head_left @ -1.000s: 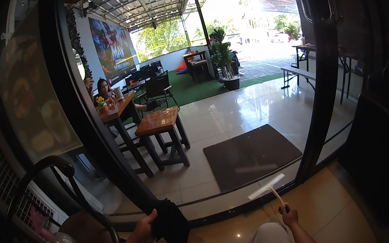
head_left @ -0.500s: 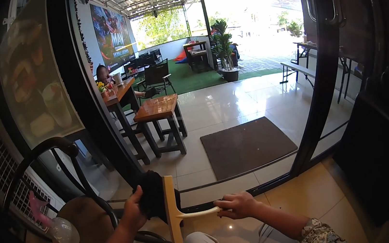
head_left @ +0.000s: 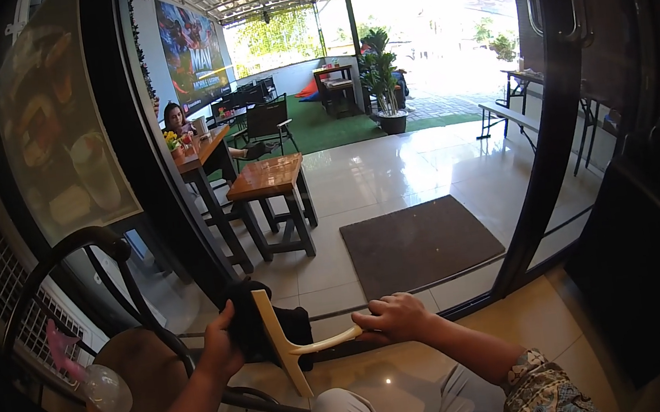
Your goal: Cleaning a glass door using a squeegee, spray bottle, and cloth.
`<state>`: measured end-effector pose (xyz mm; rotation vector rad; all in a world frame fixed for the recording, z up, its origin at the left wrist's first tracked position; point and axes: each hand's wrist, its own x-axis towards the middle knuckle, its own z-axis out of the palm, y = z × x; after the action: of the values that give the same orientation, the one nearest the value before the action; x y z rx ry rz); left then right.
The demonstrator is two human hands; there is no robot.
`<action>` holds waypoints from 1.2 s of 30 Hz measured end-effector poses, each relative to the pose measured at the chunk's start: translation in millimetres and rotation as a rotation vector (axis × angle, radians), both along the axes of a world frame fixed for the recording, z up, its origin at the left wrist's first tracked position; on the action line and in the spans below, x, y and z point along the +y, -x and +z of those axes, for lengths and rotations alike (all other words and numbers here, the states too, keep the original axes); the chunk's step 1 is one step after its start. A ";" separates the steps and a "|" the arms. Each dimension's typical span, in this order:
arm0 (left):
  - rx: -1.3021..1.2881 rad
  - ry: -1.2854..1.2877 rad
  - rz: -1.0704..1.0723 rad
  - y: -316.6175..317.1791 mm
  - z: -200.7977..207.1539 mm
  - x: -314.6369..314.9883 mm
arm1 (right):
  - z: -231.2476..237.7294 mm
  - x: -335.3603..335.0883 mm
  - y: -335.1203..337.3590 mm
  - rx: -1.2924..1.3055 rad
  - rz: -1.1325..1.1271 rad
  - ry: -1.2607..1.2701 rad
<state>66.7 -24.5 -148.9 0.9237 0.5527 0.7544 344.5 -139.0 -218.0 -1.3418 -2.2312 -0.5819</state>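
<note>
A cream-coloured squeegee with a long flat head lies across the space between my hands. Closed round the end of its handle is my right hand. My left hand grips a bunched black cloth, its thumb upright against the near side. The squeegee's head rests on or just before the cloth, which also shows on the head's far side. On a round-seated chair at the left stands a clear spray bottle with a pink trigger top.
A glass door with a black frame and metal handle rises ahead. Beyond its threshold lie a brown doormat, a wooden stool and a high table where a person sits. A potted plant stands farther out.
The squeegee has tilted, its upper end leaning left over the cloth. My right hand has risen slightly and moved left, and more of the black cloth shows beyond the head.
</note>
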 end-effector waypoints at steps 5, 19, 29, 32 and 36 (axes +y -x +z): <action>-0.016 0.073 -0.076 -2.7 -1.3 -5.6 | -3.0 -1.2 -3.6 0.028 0.010 -0.042; 0.101 0.105 -0.234 -2.9 -9.8 -17.5 | 19.9 7.9 -21.3 0.182 -0.173 -0.256; 0.087 0.077 -0.299 -0.4 -3.1 -35.3 | 71.6 -16.2 -77.8 0.372 -0.296 -0.530; 0.359 -0.155 -0.286 0.0 3.8 -27.4 | 56.5 -21.1 -56.1 0.470 -0.259 -0.453; 1.428 -1.080 -0.253 -8.7 24.8 -29.2 | 38.1 -12.8 -5.8 0.707 -0.162 -0.259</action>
<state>75.3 -53.7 -124.1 2.5127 1.2472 -0.0452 350.3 -151.8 -179.9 -1.3317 -1.4412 -0.3546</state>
